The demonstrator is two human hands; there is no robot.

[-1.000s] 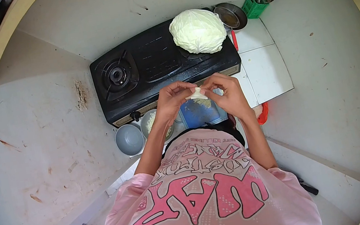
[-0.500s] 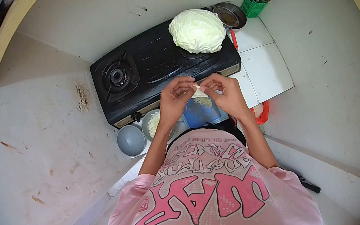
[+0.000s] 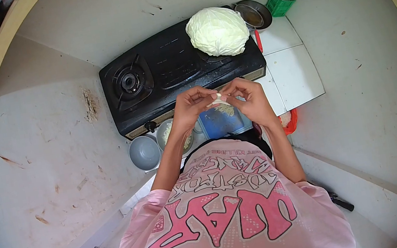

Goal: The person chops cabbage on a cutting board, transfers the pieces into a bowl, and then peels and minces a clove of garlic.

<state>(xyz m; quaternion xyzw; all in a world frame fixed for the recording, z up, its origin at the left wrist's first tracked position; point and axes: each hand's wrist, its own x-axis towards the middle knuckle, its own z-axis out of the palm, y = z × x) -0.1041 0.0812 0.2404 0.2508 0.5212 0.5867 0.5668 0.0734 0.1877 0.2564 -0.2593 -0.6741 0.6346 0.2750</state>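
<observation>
Both hands, left hand and right hand, pinch a half-sealed dumpling over the blue tray; the cabbage sits uncut

stove: glossy black metal
cabbage: pale, matt, crinkled leaves
bowl: smooth grey, dull sheen
pan: dull grey metal
basket: green plastic lattice
bench: smooth white tile
shirt: matt pink cloth

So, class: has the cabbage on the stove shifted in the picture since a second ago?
Cannot tell. The cabbage sits higher in the picture, but the stove rose with it, and it covers the same right burner, so the camera probably moved.
</observation>
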